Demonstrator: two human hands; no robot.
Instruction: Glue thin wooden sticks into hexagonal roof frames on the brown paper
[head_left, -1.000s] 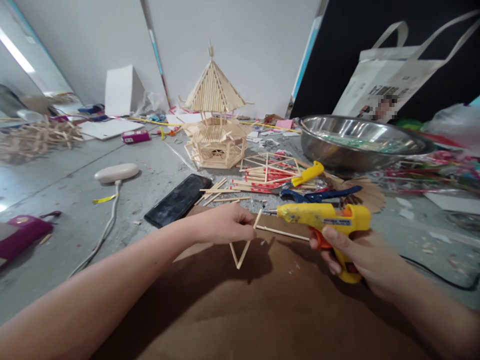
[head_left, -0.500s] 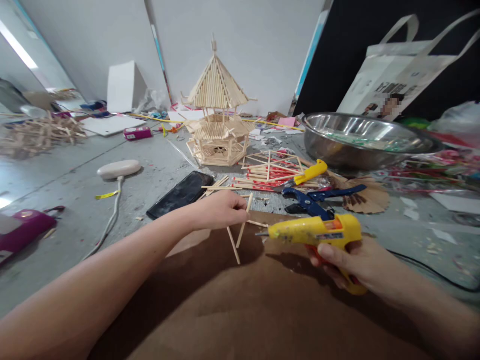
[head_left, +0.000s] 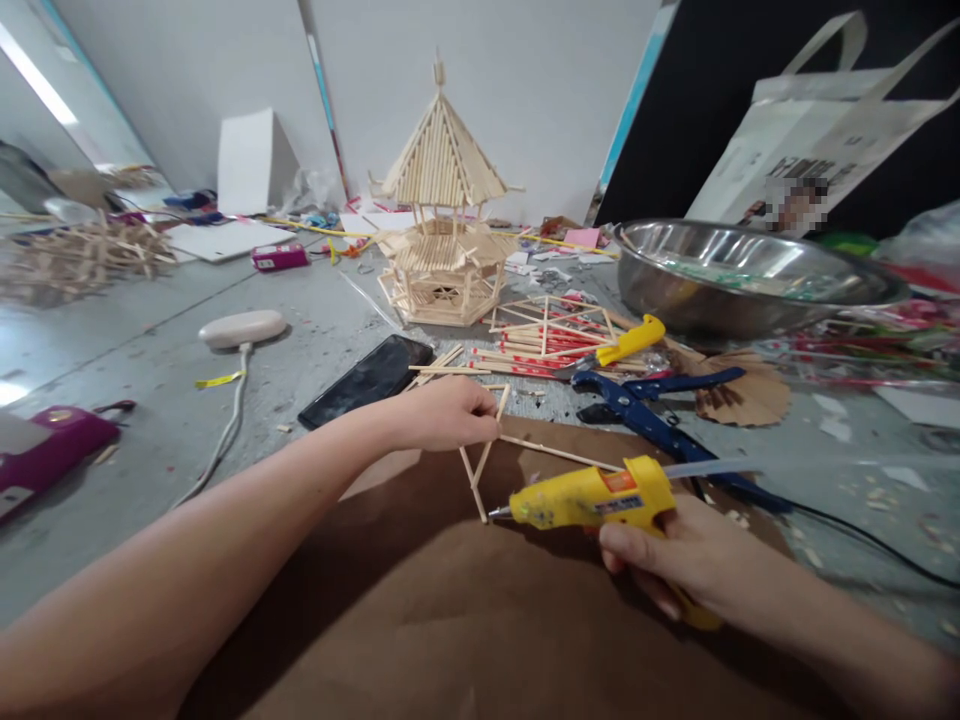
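Note:
My left hand (head_left: 442, 413) pinches a small frame of thin wooden sticks (head_left: 487, 450) and holds it over a brown cardboard sheet (head_left: 480, 620). My right hand (head_left: 679, 560) grips a yellow glue gun (head_left: 592, 497). Its nozzle points left at the lower corner of the stick frame, almost touching it. A clear glue stick juts out of the gun's back. Behind the hands stands a pagoda model (head_left: 442, 240) built of sticks.
Blue-handled pliers (head_left: 652, 405), a yellow-handled tool (head_left: 626, 343) and loose sticks (head_left: 540, 345) lie just past the cardboard. A black phone (head_left: 367, 378) lies left of them. A steel bowl (head_left: 742, 275) and a white bag (head_left: 817, 150) are at the right. A white plug with cable (head_left: 240, 328) lies at the left.
My right hand brought the glue gun down and to the left, from the frame's upper end to its lower corner. My left hand kept its pinch and turned the frame slightly.

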